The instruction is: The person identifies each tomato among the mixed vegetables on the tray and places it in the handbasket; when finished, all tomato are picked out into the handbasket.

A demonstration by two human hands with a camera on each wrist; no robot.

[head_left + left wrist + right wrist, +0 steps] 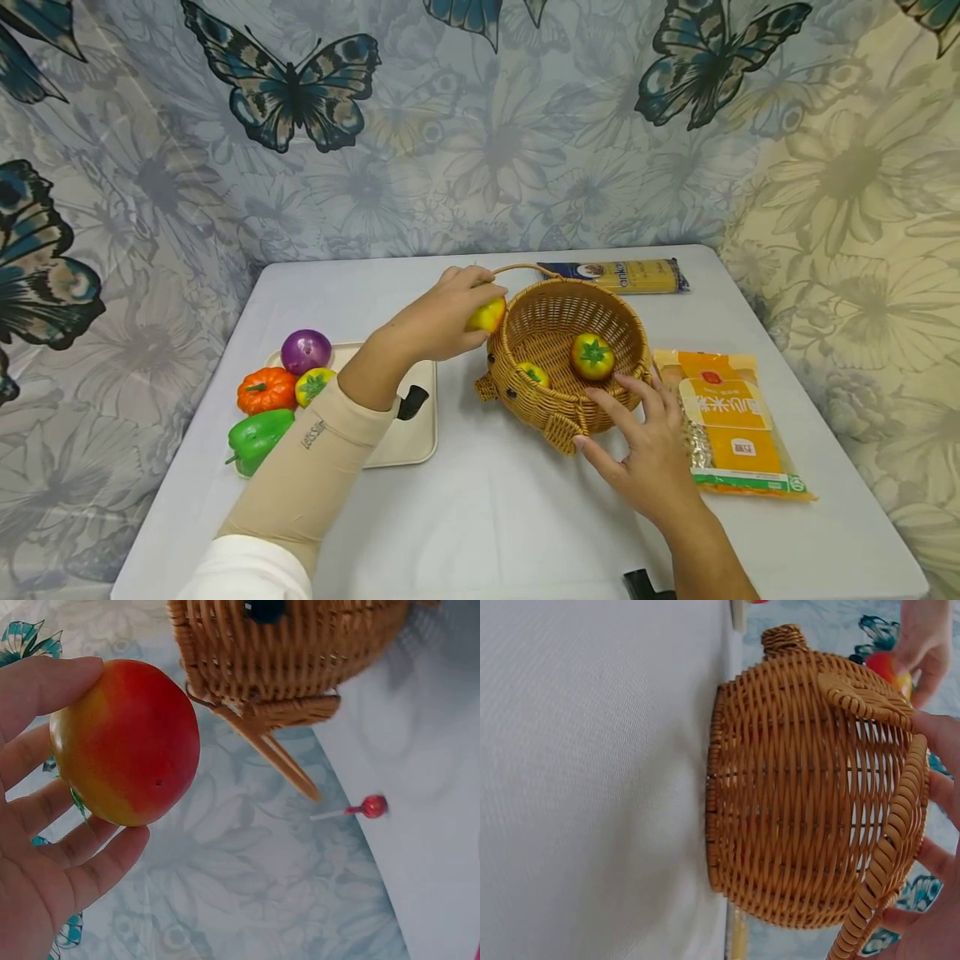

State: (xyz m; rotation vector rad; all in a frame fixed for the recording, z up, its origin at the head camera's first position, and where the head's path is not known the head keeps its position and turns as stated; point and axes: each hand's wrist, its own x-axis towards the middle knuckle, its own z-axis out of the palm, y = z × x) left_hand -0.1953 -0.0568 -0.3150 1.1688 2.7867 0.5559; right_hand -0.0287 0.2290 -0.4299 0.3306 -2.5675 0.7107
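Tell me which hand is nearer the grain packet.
Right: the right hand is beside the grain packet; the left hand is across the wicker basket from it.

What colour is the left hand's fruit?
The fruit is red and yellow, clearest in the left wrist view.

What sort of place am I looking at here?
Perhaps a staged corner for demonstrations or filming, though I can't be sure: a butterfly-patterned backdrop rises behind a white table, where a wicker basket stands beside a tray of produce.
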